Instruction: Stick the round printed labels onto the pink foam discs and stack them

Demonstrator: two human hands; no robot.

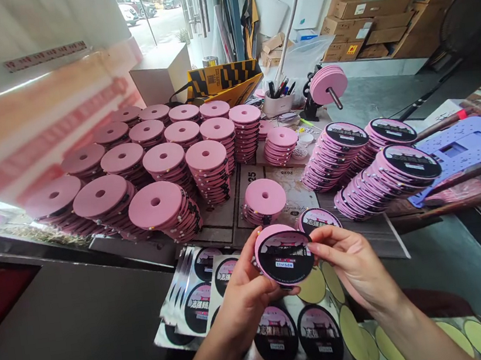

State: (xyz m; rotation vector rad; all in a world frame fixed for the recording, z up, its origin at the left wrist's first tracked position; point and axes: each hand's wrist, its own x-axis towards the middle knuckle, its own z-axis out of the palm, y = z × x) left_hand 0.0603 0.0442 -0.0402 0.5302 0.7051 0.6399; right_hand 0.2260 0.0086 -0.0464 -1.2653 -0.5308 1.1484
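My left hand (244,294) grips a pink foam line spool (271,231) by its edge, tilted toward me. A round black label (286,265) printed with a building and text covers most of its face, off-centre, with pink showing at the upper left. My right hand (351,260) pinches the label's right edge between thumb and finger. Below my hands lies a sheet of round labels (277,340), with pale yellow circles of backing (352,330) beside the labels. Just behind the held spool stand a short stack of pink spools (264,197) and a labelled spool (320,217).
Many stacked plain pink spools (155,206) fill the table's left side. Leaning stacks of labelled spools (386,178) stand on the right, near a purple plastic stool (471,149). Behind are a winder (328,86) with pink spools, a pen holder (278,104) and cardboard boxes (371,7).
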